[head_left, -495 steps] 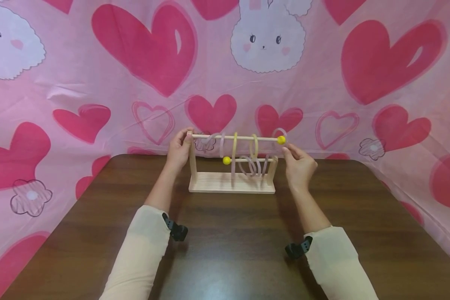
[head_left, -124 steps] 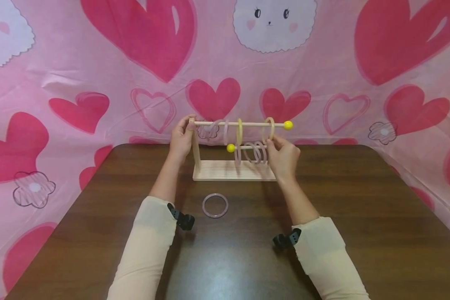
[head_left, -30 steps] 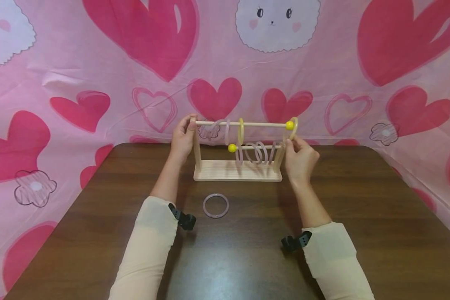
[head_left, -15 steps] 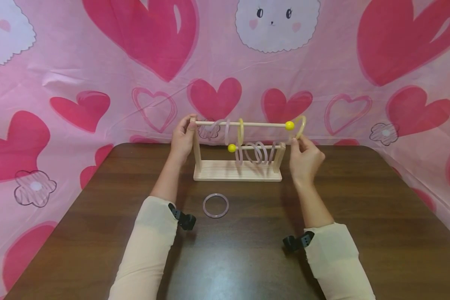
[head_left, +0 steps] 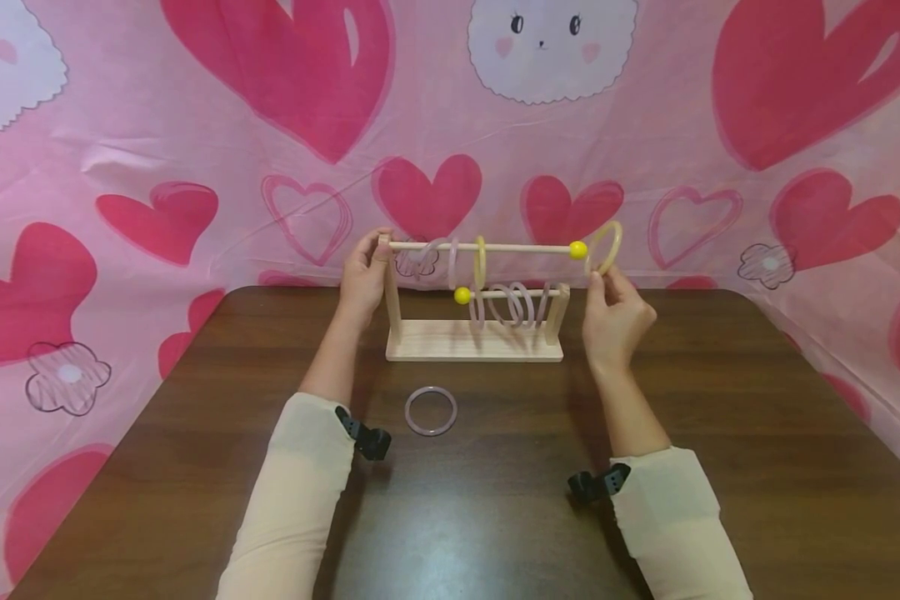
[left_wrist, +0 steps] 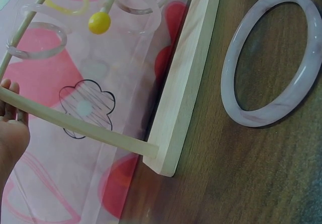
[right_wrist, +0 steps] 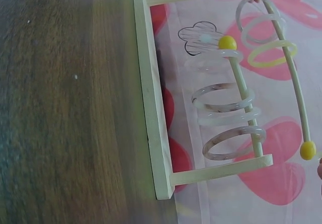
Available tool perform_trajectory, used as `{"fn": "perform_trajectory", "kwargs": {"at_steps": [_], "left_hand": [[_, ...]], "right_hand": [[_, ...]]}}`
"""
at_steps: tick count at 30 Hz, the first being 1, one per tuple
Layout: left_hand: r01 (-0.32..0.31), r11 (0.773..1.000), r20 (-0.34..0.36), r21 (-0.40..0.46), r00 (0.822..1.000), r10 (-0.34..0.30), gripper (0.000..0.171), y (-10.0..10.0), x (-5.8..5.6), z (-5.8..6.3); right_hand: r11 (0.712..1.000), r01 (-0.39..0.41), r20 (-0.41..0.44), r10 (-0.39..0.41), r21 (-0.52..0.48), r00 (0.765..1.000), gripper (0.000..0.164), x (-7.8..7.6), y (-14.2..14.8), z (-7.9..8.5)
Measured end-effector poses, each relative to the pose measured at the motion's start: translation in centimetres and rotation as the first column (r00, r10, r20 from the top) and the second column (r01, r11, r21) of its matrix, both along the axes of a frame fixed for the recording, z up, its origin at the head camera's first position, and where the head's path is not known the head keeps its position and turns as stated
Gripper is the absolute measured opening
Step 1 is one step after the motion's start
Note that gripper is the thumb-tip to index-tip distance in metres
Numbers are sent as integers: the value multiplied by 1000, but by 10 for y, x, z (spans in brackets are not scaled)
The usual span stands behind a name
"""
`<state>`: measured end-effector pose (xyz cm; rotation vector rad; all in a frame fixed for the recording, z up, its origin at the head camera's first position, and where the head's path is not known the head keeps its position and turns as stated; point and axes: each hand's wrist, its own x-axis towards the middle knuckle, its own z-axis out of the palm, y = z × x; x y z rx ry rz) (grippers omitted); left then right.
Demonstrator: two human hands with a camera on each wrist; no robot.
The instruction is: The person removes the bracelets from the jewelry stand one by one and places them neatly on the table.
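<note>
My left hand (head_left: 362, 287) grips the top of the left post of a pale wooden bangle stand (head_left: 472, 350). To the right of the upper rod's yellow end ball (head_left: 578, 250), my right hand (head_left: 617, 325) pinches a yellow bangle (head_left: 619, 239) by its lower edge, off the rod. Another yellow bangle (head_left: 483, 265) and two pale lilac ones hang on the upper rod. Several lilac and brown-streaked bangles (right_wrist: 234, 132) hang on the lower rod. In front of the stand, one lilac bangle (left_wrist: 229, 78) lies flat on the table. Only a fingertip of my right hand shows in the right wrist view.
The stand is on a dark brown wooden table (head_left: 480, 517). Behind the table hangs a pink cloth (head_left: 420, 100) printed with hearts and rabbit faces. The lower rod's yellow ball (head_left: 462, 296) points left.
A lilac bangle from the upper rod's end now lies on the table. My right hand has drawn a yellow bangle rightward past the end ball and off the rod. My left hand keeps its hold.
</note>
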<state>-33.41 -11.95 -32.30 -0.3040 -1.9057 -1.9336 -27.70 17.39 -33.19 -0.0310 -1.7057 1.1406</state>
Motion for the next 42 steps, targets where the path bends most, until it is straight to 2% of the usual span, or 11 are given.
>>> {"fn": "perform_trajectory", "kwargs": {"at_steps": [5, 8, 12, 16, 21, 25, 31, 33, 39, 42], "left_hand": [[-4, 1000, 0, 3, 1000, 4, 34, 0, -2, -1], [-3, 1000, 1, 5, 1000, 3, 33, 0, -2, -1], [1, 1000, -5, 10, 1000, -1, 33, -1, -2, -2], [5, 1000, -12, 11, 1000, -5, 34, -1, -2, -2], [3, 1000, -5, 8, 1000, -3, 34, -1, -1, -2], [-4, 1000, 0, 8, 1000, 4, 33, -1, -1, -2], [-9, 1000, -6, 2, 1000, 9, 33, -2, -2, -2], [-7, 1000, -6, 3, 1000, 7, 34, -2, -2, -2], [-3, 1000, 3, 4, 1000, 3, 36, -1, -1, -1], [-4, 1000, 1, 0, 1000, 4, 36, 0, -1, 0]], "right_hand": [[998, -51, -87, 47, -43, 995, 12, 1, -2, 0], [997, -53, -111, 47, -49, 993, 12, 8, -9, 7], [998, -35, -110, 30, -50, 994, 14, 8, -11, 7], [998, -42, -125, 37, -43, 991, 14, 1, -6, -1], [991, -111, -94, 104, -69, 990, 14, 3, -6, 2], [964, -215, -46, 210, -155, 977, 16, 5, -6, 4], [884, -389, -84, 381, -260, 921, 18, 9, -9, 7], [866, -421, -91, 412, -269, 907, 18, 9, -9, 7], [850, -464, -77, 461, -250, 884, 18, 10, -10, 8], [827, -498, -76, 497, -261, 865, 21, 12, -11, 9]]}}
